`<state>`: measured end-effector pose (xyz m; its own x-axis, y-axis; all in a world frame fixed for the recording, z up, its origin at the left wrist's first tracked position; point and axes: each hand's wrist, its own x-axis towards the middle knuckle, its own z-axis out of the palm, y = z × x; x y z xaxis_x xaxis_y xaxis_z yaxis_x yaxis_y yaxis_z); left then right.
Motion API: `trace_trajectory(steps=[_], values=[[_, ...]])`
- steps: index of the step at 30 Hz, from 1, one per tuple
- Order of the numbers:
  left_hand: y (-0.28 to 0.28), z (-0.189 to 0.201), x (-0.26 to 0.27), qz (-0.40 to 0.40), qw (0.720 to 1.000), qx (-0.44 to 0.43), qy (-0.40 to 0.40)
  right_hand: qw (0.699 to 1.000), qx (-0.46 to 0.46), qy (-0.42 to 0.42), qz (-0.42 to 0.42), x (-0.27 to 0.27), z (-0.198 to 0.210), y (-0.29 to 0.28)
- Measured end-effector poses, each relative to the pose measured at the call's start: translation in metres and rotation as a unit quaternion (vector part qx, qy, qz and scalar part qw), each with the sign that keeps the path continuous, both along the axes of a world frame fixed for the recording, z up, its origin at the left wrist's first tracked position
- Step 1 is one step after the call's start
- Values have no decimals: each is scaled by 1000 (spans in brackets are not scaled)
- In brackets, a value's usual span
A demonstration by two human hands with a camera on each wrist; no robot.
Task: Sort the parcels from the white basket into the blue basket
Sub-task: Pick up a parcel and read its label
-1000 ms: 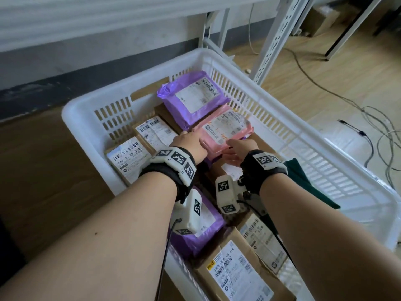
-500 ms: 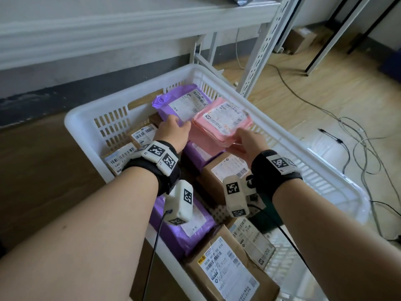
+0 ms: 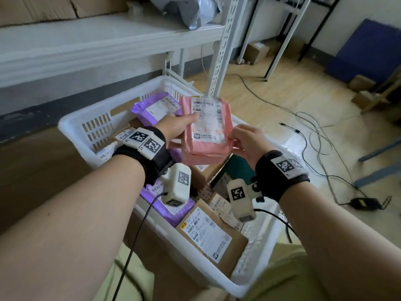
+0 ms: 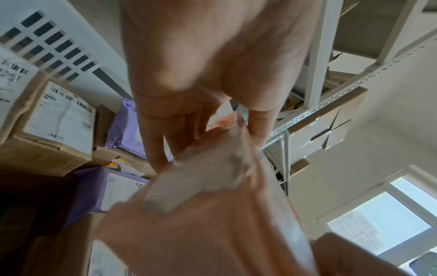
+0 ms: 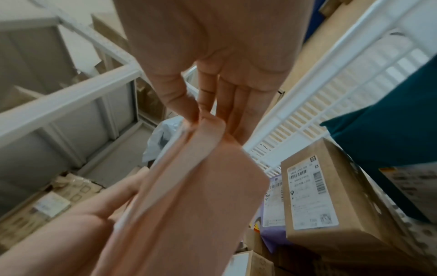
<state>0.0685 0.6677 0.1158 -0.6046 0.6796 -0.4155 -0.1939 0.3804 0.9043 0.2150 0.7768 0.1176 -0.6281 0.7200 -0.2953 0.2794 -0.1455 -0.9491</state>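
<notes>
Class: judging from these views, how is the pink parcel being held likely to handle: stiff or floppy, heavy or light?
The pink parcel probably flexes somewhat: it looks like a soft plastic mailer. Likely light, since the left hand and right hand hold it up by its edges with the fingertips. Its glossy film may be slippery.

Head view looks down from above; both wrist views, close underneath, share the pink parcel.

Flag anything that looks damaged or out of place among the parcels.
Nothing looks damaged. The pink parcel is held above the white basket by the left hand and right hand. One oddity: a dark green item lies among the boxes.
</notes>
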Motion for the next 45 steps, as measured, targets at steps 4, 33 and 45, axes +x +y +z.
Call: trace_trajectory(steps=[4, 33, 45], values=[[-11, 3, 8, 8, 1000, -1, -20, 1000, -5, 23, -10, 3, -1, -8], [-25, 4, -3, 0, 992, -7, -125, 999, -38, 34, 1, -16, -16, -12], [-22, 3, -2, -5, 992, -2, -125, 998, -42, 39, 1, -15, -20, -6]])
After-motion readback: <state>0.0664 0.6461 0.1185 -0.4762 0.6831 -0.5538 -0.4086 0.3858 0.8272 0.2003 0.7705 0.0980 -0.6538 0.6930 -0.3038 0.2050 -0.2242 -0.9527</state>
